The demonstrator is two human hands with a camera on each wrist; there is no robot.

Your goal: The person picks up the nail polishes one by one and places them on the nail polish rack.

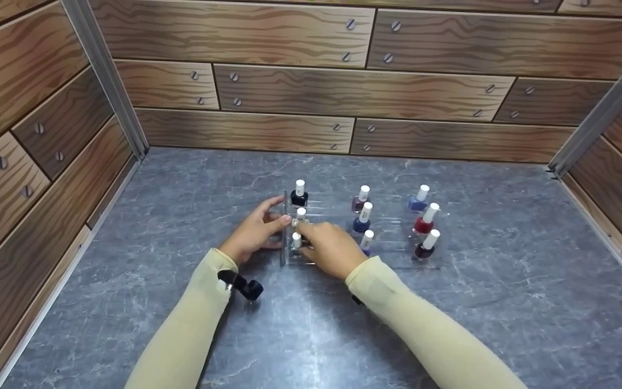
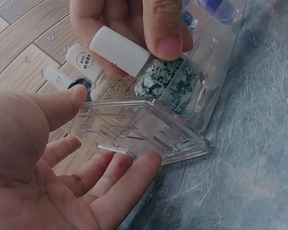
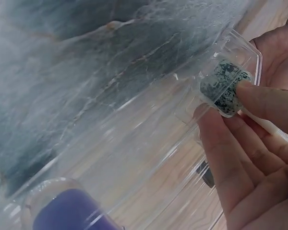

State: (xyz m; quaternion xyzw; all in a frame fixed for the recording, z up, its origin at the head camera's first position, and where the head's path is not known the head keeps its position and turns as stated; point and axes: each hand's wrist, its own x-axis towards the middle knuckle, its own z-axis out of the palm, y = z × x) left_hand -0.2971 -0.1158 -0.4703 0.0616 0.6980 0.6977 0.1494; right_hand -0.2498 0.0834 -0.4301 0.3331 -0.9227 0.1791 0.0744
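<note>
A clear plastic rack (image 1: pixel 392 245) lies on the table with nail polish bottles standing on it in three groups. My right hand (image 1: pixel 335 249) pinches a white-capped nail polish bottle with dark green and white speckles (image 3: pixel 225 86) between thumb and fingers, at the rack's near left end. My left hand (image 1: pixel 254 231) is at the rack's upright end panel (image 2: pixel 134 120), its fingers fairly straight and its thumb at the top edge. Behind the speckled bottle stand a beige glittery bottle (image 2: pixel 113 86) and a black bottle (image 1: pixel 299 198).
Mid-rack are a brownish bottle (image 1: pixel 360 202), a dark blue bottle (image 1: pixel 362 222) and a purple bottle (image 3: pixel 72 213), partly hidden by my right hand. On the right stand a blue bottle (image 1: pixel 419 202), a red bottle (image 1: pixel 424 223) and a dark bottle (image 1: pixel 424 249). Wood-patterned walls (image 1: pixel 289 89) enclose the grey table.
</note>
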